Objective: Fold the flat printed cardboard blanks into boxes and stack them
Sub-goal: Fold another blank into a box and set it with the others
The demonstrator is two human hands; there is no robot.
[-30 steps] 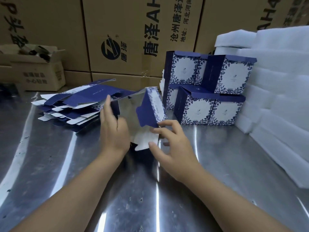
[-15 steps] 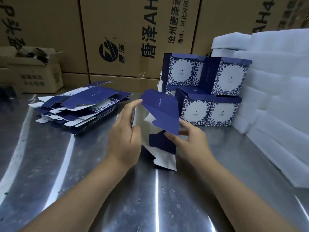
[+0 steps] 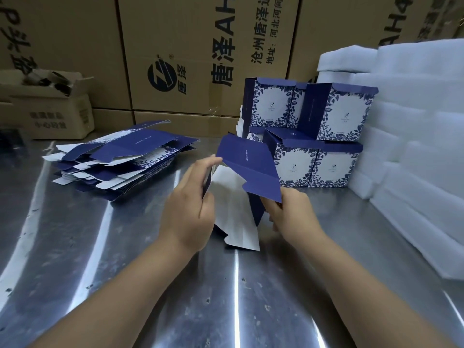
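A half-folded box [image 3: 248, 169], navy outside and white inside, stands open between my hands above the steel table [image 3: 100, 259]. My left hand [image 3: 190, 209] grips its left wall, fingers stretched up along the edge. Lower on the right, my right hand [image 3: 288, 217] pinches the corner of the navy flap. A pile of flat printed blanks [image 3: 120, 159] lies to the left. Several finished boxes [image 3: 311, 136] with blue leaf print are stacked two high behind the box I hold.
Thick white foam sheets [image 3: 414, 136] are piled along the right side. Large brown cartons [image 3: 200, 54] form a wall at the back. A small open carton [image 3: 50, 106] sits at the back left.
The box has turned and opened up, its navy panel now facing me. My right hand slid to the flap's lower corner, and my left hand shifted up along the left wall.
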